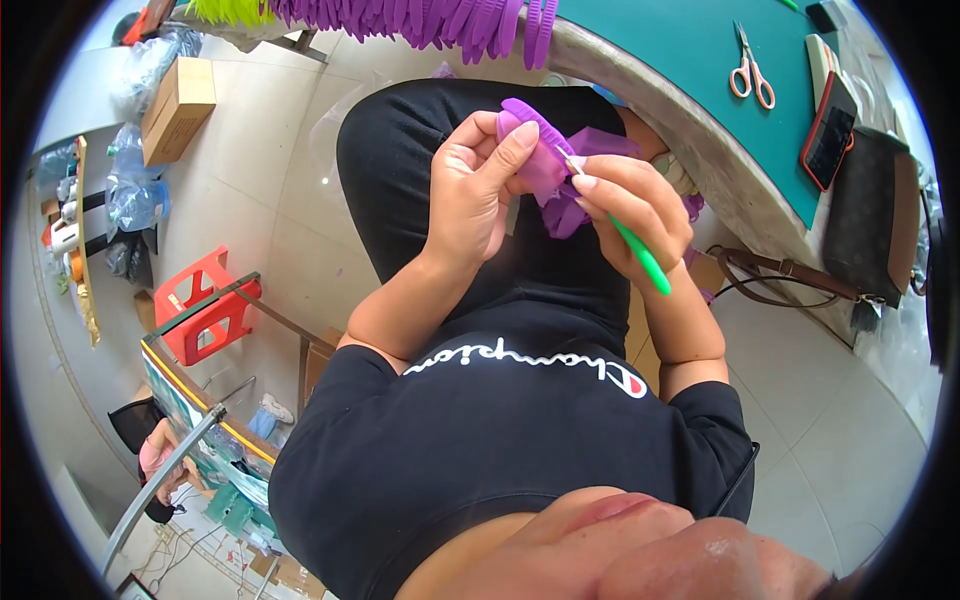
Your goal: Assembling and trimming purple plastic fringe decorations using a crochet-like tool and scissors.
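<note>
Over your lap of black trousers (pixel 400 145), your left hand (pixel 470 190) pinches a purple ridged-rim plastic piece (pixel 543 172) between thumb and fingers. Your right hand (pixel 645 210) grips a slim green-handled tool (pixel 642 255), its thin tip right by the ridged rim—you cannot tell whether it touches. Loose purple translucent material (pixel 565 218) hangs beside the piece, between your hands.

Beyond your knees, many purple ridged strips (pixel 430 22) line the edge of a green-topped table (pixel 670 55). On it lie pink-handled metal scissors (pixel 748 66) and, farther right, a red-edged black phone (pixel 828 140). Away to your left stand a red plastic stool (pixel 207 310) and—farther off—a brown cardboard box (pixel 180 112).
</note>
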The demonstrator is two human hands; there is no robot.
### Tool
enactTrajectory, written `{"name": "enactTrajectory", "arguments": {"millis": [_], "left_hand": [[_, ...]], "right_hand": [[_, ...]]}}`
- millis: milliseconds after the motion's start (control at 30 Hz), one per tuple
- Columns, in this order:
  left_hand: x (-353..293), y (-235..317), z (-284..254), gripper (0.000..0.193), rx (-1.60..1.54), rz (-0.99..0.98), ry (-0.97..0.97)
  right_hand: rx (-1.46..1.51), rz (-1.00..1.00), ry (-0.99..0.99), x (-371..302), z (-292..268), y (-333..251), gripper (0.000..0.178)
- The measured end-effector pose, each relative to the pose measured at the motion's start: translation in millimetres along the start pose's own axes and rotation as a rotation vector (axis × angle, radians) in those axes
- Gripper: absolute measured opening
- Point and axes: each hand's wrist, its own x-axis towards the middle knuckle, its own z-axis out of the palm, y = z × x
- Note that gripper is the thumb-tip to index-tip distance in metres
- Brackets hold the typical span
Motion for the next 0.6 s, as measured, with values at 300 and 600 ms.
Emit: {"name": "enactTrajectory", "arguments": {"millis": [300, 600], "left_hand": [[-3.5, -5.0, 3.9, 0.009, 0.069, 0.133, 0.047], [-1.2, -11.5, 2.7, 0.01, 0.148, 0.165, 0.068]], "right_hand": [[-0.071, -0.066, -0.027, -3.5, 3.2, -0.2, 0.027], [-0.241, -0.037, -0.078, -7.0, 5.2, -2.9, 0.026]]}}
